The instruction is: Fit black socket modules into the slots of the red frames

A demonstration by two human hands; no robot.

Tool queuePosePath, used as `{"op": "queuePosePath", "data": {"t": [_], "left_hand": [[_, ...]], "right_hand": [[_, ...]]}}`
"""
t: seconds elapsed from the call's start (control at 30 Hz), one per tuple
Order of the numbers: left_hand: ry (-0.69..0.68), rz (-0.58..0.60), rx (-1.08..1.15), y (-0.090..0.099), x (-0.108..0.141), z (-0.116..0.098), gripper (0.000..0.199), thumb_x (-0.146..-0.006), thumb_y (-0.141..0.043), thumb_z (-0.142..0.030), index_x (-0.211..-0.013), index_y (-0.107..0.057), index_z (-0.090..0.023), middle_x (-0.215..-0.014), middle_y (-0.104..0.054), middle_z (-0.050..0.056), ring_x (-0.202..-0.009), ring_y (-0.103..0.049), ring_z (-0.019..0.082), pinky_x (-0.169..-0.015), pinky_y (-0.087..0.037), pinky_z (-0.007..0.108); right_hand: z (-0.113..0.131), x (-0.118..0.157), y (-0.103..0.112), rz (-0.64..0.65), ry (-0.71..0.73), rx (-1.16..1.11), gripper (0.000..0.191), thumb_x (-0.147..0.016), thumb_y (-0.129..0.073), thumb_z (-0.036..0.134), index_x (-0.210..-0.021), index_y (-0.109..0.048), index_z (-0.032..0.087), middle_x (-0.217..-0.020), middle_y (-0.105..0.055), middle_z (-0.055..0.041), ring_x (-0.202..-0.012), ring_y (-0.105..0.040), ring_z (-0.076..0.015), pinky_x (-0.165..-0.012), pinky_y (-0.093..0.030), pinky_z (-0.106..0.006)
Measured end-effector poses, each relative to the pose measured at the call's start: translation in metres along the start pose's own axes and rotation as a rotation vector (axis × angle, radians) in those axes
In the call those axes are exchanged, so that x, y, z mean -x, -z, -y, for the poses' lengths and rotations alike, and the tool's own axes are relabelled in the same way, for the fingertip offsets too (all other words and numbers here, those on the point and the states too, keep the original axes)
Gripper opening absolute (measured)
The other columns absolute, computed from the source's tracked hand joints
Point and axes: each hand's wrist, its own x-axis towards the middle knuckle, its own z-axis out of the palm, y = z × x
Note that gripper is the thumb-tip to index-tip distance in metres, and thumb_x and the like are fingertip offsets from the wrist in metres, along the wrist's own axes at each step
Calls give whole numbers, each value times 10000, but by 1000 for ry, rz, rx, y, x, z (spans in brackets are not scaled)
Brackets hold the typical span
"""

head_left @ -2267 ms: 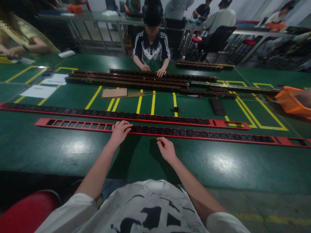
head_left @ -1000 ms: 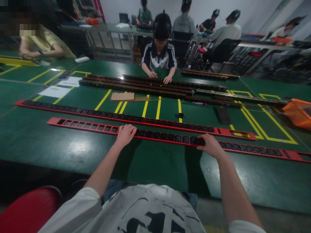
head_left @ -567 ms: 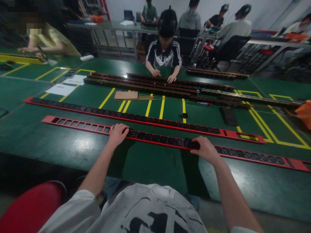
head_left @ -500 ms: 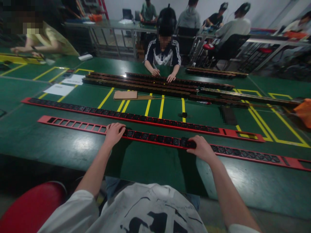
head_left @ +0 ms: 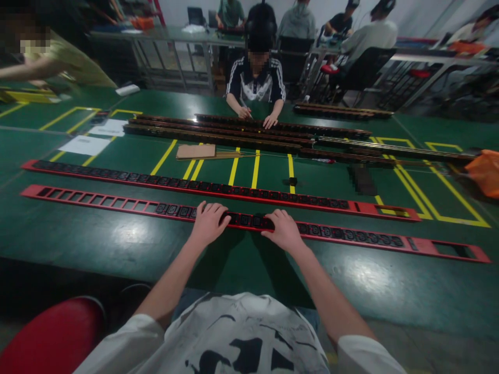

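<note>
The near red strip [head_left: 250, 221] is gripped by the left hand [head_left: 210, 224] and the right hand [head_left: 284, 228], with the far red strip [head_left: 218, 188] laid beyond it.

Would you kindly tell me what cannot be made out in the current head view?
Head view: two stretches of the near red strip, covered by the left hand and right hand.
Head view: the rest of the orange container, cut off by the right edge.
Head view: print on the nearer white sheet, too small.

The 2 strips [head_left: 249, 227] are red with black sockets [head_left: 245, 219], the table [head_left: 97, 228] green with yellow lines [head_left: 291, 166].
</note>
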Motion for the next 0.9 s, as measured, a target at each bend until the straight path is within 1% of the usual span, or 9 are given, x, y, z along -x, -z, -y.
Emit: {"op": "queuePosePath", "data": {"t": [0.07, 0.13, 0.2, 0.3, 0.4, 0.53, 0.67, 0.8, 0.9], "left_hand": [[-34, 20, 33, -7, -2, -18, 350, -1010, -412, -436, -1189, -640, -239, -1220, -678, 77, -1166, -577, 249, -1192, -226, 516], [-57, 35, 40, -13, -4, -28, 367, -1006, -416, -438, -1218, -631, -230, -1230, -673, 84, -1163, -573, 258, -1178, -251, 508], [-76, 44, 24, -17, -6, -31, 386, -995, -433, -449, -1246, -622, -224, -1229, -672, 92, -1150, -571, 273, -1138, -297, 497], [-67, 40, -22, -21, -7, -27, 407, -990, -423, -468, -1251, -625, -230, -1207, -675, 106, -1130, -569, 296, -1053, -353, 485], [-51, 24, -78, -22, -6, -17, 421, -987, -409, -486, -1237, -631, -229, -1187, -672, 121, -1126, -562, 314, -1017, -359, 489], [-90, 30, -169, -20, -2, 3, 488, -944, -477, -566, -1242, -619, -206, -1178, -661, 138, -1105, -554, 332, -1009, -359, 496], [-82, 27, -242, -13, 1, 32, 482, -938, -486, -558, -1208, -626, -184, -1151, -660, 144, -1085, -557, 339, -993, -368, 495], [-62, 55, -290, -4, 4, 64, 467, -929, -497, -558, -1196, -627, -198, -1123, -656, 144, -1075, -564, 342, -961, -384, 479], [-51, 73, -309, 0, 6, 77, 432, -924, -510, -534, -1197, -618, -217, -1133, -654, 138, -1088, -567, 336, -954, -387, 462]], "right_hand": [[9, -5, -3, -5, -4, -2, 474, -763, -842, 378, -1163, -671, 189, -1092, -618, -94, -1060, -540, -296, -878, -490, -454], [16, -9, -6, -12, 1, -2, 461, -765, -842, 380, -1153, -671, 199, -1094, -617, -97, -1068, -534, -297, -877, -484, -450], [24, -13, -10, -17, 12, 6, 453, -770, -839, 392, -1142, -668, 198, -1096, -615, -98, -1071, -528, -295, -879, -480, -448], [34, -20, -14, -21, 24, 19, 443, -785, -823, 412, -1131, -665, 185, -1103, -613, -101, -1072, -523, -292, -880, -481, -447], [44, -28, -18, -16, 38, 30, 436, -803, -801, 426, -1132, -662, 177, -1115, -612, -106, -1078, -520, -292, -890, -481, -447], [58, -41, -24, 6, 78, 56, 406, -833, -765, 435, -1117, -657, 166, -1132, -606, -119, -1095, -514, -290, -904, -473, -429], [78, -56, -29, 42, 145, 46, 375, -873, -728, 455, -1119, -653, 183, -1135, -612, -117, -1086, -526, -282, -905, -475, -426], [103, -70, -32, 64, 180, -5, 373, -924, -683, 434, -1182, -632, 170, -1210, -614, -103, -1091, -568, -249, -958, -491, -451], [120, -77, -30, 73, 198, -26, 378, -970, -631, 410, -1253, -601, 160, -1271, -602, -96, -1114, -606, -231, -964, -525, -456]]}}
